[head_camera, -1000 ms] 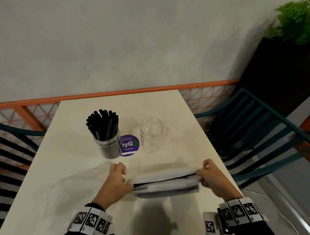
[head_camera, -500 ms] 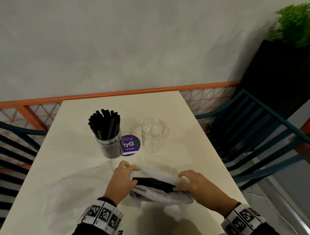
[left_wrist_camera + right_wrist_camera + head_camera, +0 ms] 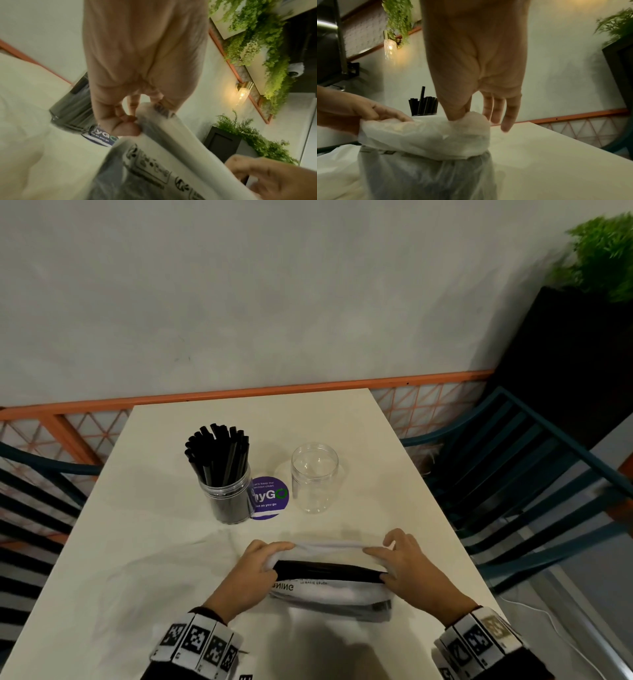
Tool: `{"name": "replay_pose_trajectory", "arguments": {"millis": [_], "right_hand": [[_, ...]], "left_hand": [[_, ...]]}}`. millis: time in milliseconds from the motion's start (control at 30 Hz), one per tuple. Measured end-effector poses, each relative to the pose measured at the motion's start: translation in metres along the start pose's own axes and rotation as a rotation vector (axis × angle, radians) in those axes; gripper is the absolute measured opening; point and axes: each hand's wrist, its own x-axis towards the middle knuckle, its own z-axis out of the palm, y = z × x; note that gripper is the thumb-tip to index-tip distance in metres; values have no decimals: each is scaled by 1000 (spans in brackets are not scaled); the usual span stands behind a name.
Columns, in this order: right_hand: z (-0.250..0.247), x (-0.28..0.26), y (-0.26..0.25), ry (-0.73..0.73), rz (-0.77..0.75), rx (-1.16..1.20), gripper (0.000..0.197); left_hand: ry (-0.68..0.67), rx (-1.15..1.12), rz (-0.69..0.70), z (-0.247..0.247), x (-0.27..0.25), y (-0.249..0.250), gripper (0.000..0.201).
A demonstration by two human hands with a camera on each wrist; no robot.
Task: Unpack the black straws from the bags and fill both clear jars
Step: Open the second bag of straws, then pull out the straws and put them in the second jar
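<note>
Edges: the translucent white plastic bag (image 3: 329,594) lies near the front of the pale cream desk (image 3: 137,542), its right end not far from the desk's right edge.
Open room: a bare stretch of desk sits between the bag and the jars, more on the left where thin clear plastic film (image 3: 113,570) lies flat.
Left hand (image 3: 255,573): pinching the bag's left end, thumb and fingers curled on the plastic.
Right hand (image 3: 411,570): thumb and forefinger pinch the bag's upper lip at the right end, the other fingers (image 3: 510,112) hang straight and loose.
Straws in bag: a bundle of black straws (image 3: 329,570) shows through the opened mouth, lying lengthwise between the hands.
Jars: two clear plastic jars. The left jar (image 3: 227,498) is packed with upright black straws, the right jar (image 3: 314,477) has nothing in it.
Between jars: one round purple sticker (image 3: 270,501) on the desk, touching the left jar's base in the head view.
Room: grey wall, orange rail (image 3: 239,395), teal slatted chairs (image 3: 534,474) on both sides, green plant (image 3: 603,258) on a black planter at right, one lit wall lamp (image 3: 390,47).
</note>
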Motion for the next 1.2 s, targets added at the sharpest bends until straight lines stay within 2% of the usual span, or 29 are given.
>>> {"name": "replay_pose_trajectory", "arguments": {"millis": [67,100,233,300,400,433,533,600,633,700,800,900,967,1067,1133,1200], "right_hand": [[-2,4,-17,148,-53,15,29],[-2,7,-31,177,-98,56,21],[15,28,-73,50,-247,163,32],[16,38,-84,-16,-216,196,31],[14,48,-88,-103,-208,177,46],[10,49,-90,-134,-229,190,44],[-5,48,-95,-208,-305,342,17],[-14,45,-97,-265,-323,430,16],[-16,44,-98,-286,-332,459,22],[-17,44,-98,-303,-314,421,33],[-18,44,-100,-187,-291,451,23],[-21,46,-89,-113,-196,529,29],[-23,46,-79,-91,-146,573,32],[-30,44,-74,-94,-148,686,30],[-33,43,-72,-71,-128,721,27],[-34,43,-67,-44,-105,756,26]], "left_hand": [[19,-12,47,-3,-3,2,56],[21,-16,70,-4,-4,4,56],[35,-26,167,-5,-8,15,57],[55,-24,199,-5,-11,19,57],[74,-46,240,-9,-15,25,56],[77,-56,260,-10,-17,27,55],[77,-83,322,-11,-22,35,52],[77,-89,349,-11,-24,39,52],[73,-93,365,-10,-24,40,52],[56,-87,415,-7,-23,44,50],[36,-110,455,-8,-23,49,43],[125,-202,392,-22,-22,44,41],[176,-97,291,-33,-21,35,46],[40,-85,94,-38,-20,25,56],[27,-171,76,-35,-18,22,53],[141,-294,94,-31,-14,22,44]]}}
